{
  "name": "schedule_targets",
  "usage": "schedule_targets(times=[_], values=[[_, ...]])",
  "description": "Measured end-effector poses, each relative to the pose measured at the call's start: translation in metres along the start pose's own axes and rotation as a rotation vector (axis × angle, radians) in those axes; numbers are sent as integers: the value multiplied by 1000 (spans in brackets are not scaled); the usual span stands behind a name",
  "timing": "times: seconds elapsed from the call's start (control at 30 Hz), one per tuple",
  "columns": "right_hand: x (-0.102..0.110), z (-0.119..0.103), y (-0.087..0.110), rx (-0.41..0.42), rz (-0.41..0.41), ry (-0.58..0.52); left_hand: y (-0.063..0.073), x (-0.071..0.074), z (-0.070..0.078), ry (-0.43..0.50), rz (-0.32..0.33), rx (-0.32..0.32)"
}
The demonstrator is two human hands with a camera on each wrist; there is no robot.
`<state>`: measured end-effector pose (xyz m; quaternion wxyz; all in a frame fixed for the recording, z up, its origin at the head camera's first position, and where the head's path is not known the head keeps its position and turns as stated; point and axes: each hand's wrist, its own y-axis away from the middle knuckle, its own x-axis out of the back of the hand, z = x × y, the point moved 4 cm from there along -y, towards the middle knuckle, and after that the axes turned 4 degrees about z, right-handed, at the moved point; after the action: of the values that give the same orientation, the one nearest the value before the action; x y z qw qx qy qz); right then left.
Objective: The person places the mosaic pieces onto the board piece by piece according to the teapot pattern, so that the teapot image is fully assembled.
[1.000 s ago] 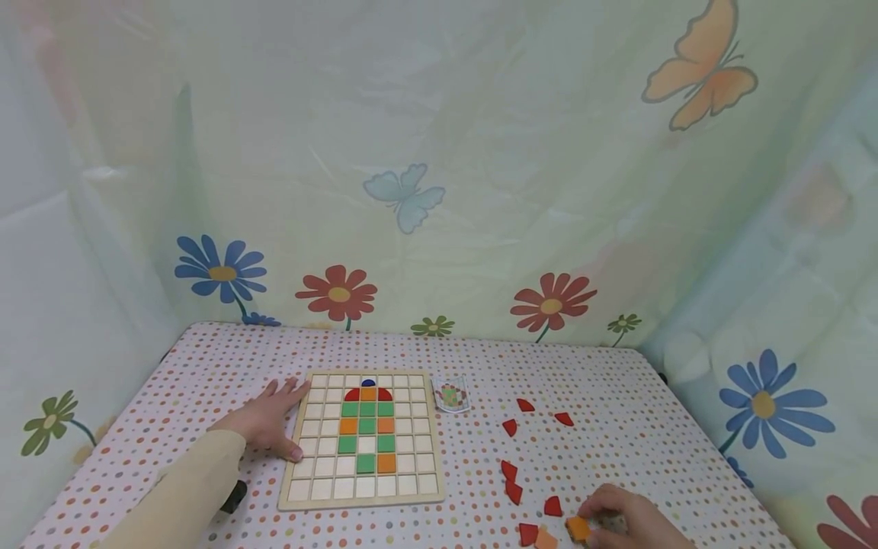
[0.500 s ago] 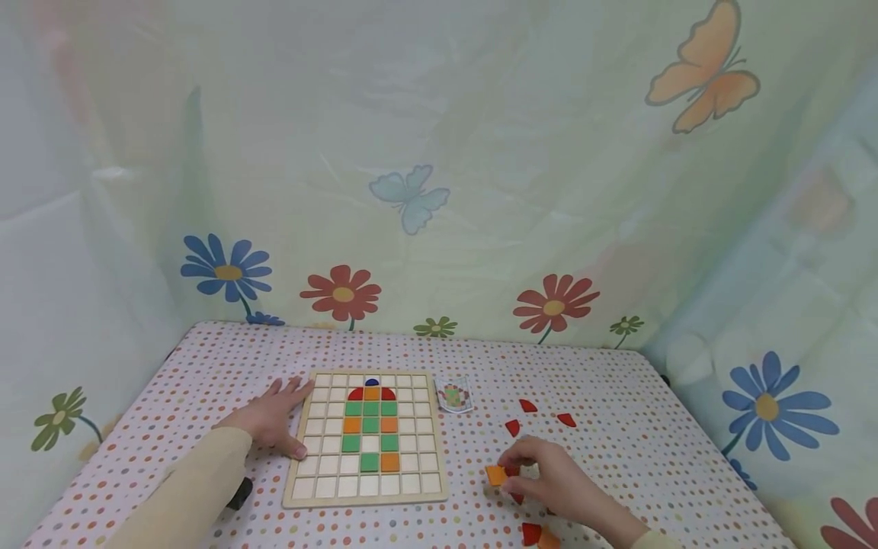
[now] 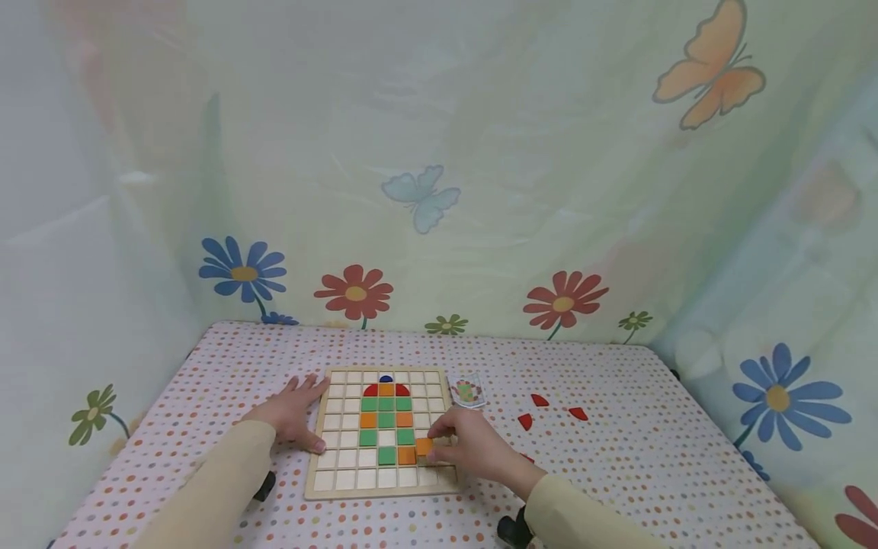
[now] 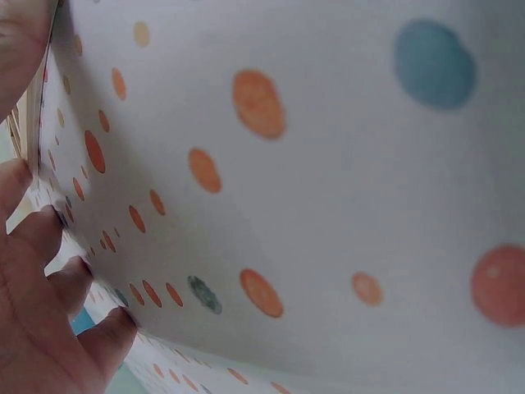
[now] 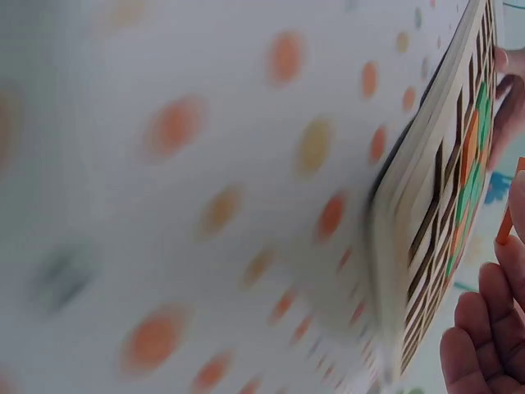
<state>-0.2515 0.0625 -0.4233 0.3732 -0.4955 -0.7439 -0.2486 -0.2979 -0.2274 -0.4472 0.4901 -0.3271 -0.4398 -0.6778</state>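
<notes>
A wooden grid board [image 3: 384, 494] lies on the table, with green, orange, red and blue pieces set in its middle columns. My left hand [image 3: 291, 412] rests at the board's left edge, fingers spread and thumb on the frame; the left wrist view shows its fingers [image 4: 70, 287] extended over the dotted cloth. Between thumb and fingertips my right hand [image 3: 473, 446] pinches an orange square tile [image 3: 424, 447], held over the lower right of the board beside another orange square [image 3: 407, 455]. In the right wrist view the tile [image 5: 506, 220] shows edge-on, partly hidden by the hand.
A small pattern card [image 3: 467, 391] lies by the board's upper right corner. Red quarter-round pieces [image 3: 539, 400] are scattered right of it, one partly hidden behind my right wrist. A dotted cloth [image 3: 652, 457] covers the table, and a flowered curtain [image 3: 309, 191] stands behind.
My right hand has carried the orange square from the loose pieces at the lower right, leftward and up to the board. The left hand has stayed at the board's edge; the head view has shifted slightly.
</notes>
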Motion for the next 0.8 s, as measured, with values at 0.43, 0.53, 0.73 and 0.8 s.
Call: schedule_targets(times=[0.43,0.53,0.73,0.8], values=[[-36,-32,-29,73,-25,105,0,-2,2,-2,7,-4],[-39,-39,-32,93,-24,141,0,-2,4,11,8,9],[-49,-52,-36,117,-25,225,-1,-3,1,9,1,48],[-54,-55,-37,112,-26,245,-2,-3,-1,3,-2,52]])
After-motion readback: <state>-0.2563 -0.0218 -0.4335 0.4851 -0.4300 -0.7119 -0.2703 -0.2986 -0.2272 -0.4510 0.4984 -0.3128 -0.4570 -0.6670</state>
